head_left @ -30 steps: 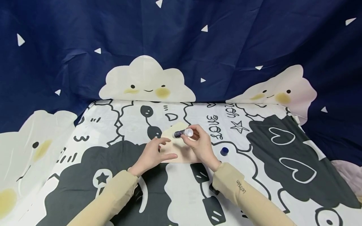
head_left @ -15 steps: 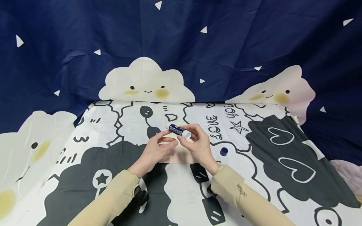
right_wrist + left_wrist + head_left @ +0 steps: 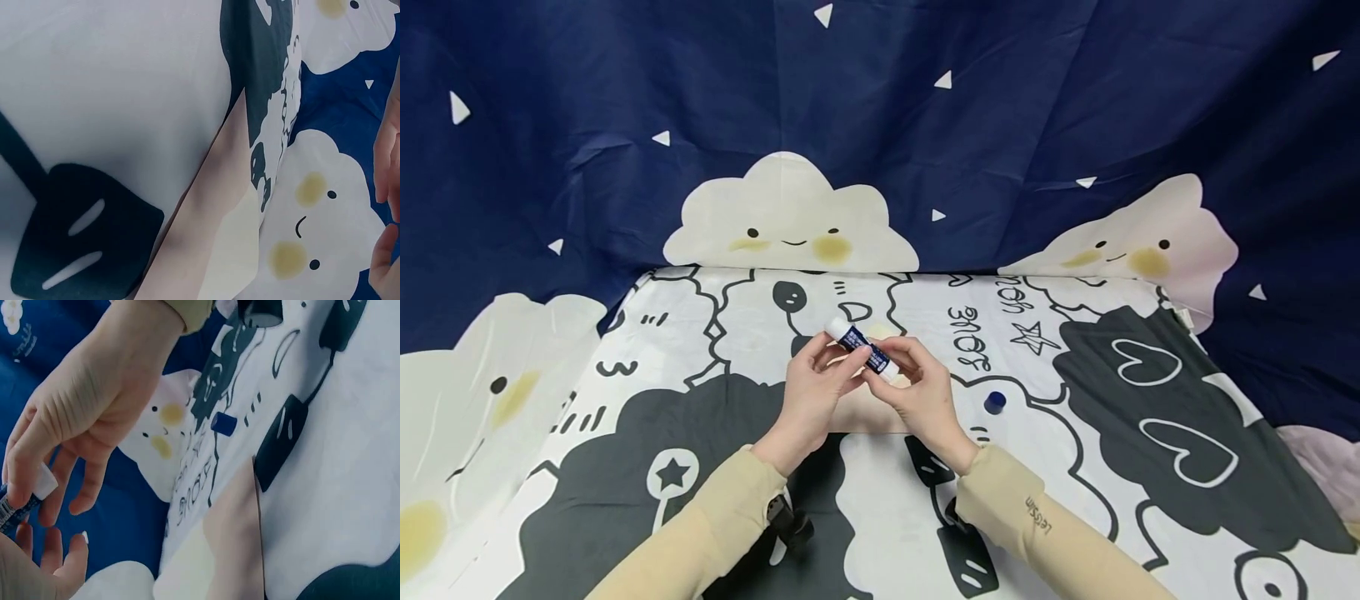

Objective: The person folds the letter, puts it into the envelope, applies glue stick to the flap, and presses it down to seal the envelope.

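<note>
Both hands hold a glue stick (image 3: 853, 338) with a dark blue label and white ends, tilted in the air over the paper. My left hand (image 3: 808, 400) pinches its upper left part between thumb and fingers. The fingers of my right hand (image 3: 925, 392) are around its lower white end, which also shows as a white end piece (image 3: 46, 482) in the left wrist view. Below lies a pale pink sheet (image 3: 867, 415) with a cream, flap-like part (image 3: 234, 250), resembling an opened envelope. A blue cap (image 3: 995, 402) stands right of the right hand.
The table is covered by a white cloth (image 3: 887, 517) with black cartoon drawings. Behind it hangs a dark blue curtain (image 3: 865, 92) with smiling clouds and small white triangles. A black wrist device (image 3: 790, 523) sits at the left sleeve.
The left hand has moved from beside the paper up to the glue stick and now pinches it. The stick has turned, its left end now pointing up and away. The cap has stayed put.
</note>
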Motion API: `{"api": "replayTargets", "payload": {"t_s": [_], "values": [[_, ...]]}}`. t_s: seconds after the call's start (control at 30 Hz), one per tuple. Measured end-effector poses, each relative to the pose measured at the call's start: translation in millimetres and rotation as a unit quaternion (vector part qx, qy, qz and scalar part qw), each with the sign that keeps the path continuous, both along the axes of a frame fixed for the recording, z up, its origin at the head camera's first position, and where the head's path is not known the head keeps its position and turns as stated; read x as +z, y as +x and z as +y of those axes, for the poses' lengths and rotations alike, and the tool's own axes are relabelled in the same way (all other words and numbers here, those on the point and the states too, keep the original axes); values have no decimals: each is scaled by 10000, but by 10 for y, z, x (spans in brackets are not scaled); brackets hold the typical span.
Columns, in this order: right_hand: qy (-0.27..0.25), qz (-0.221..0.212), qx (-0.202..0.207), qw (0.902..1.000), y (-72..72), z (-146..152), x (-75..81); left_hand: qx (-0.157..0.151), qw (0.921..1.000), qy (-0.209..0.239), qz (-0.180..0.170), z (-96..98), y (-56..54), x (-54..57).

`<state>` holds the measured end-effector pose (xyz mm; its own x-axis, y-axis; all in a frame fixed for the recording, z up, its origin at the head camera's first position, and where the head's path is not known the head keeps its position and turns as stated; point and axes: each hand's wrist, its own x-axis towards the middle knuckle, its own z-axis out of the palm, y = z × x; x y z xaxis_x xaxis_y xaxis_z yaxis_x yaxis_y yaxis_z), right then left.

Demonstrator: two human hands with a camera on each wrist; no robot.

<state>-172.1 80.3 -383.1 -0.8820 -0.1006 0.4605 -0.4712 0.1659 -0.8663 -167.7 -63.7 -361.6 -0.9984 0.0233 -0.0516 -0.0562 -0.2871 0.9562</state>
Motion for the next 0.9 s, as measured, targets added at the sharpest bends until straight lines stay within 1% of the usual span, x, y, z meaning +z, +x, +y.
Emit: {"api": "replayTargets", "payload": {"t_s": [0.13,0.27,0.4,0.57,0.67,0.73,0.9], "values": [[157,104,-96,9998,20,0,21,143,9998,37,127,-8,4,21],[174,107,58,9998,29,14,26,215,9995,106,214,-28,-1,33],[127,-90,203,9997,32,49,9,263,9990,188,306,-49,-12,51],[171,-339,149,9992,29,93,-7,192,9989,260,350,-69,-40,60],[244,-363,168,9989,19,109,-11,137,9990,204,366,-77,-51,69],[300,-379,160,9987,11,118,-10,117,9991,90,401,-79,-58,76],[405,-433,73,9982,-15,134,10,143,9981,-162,585,-69,-74,95]]}}
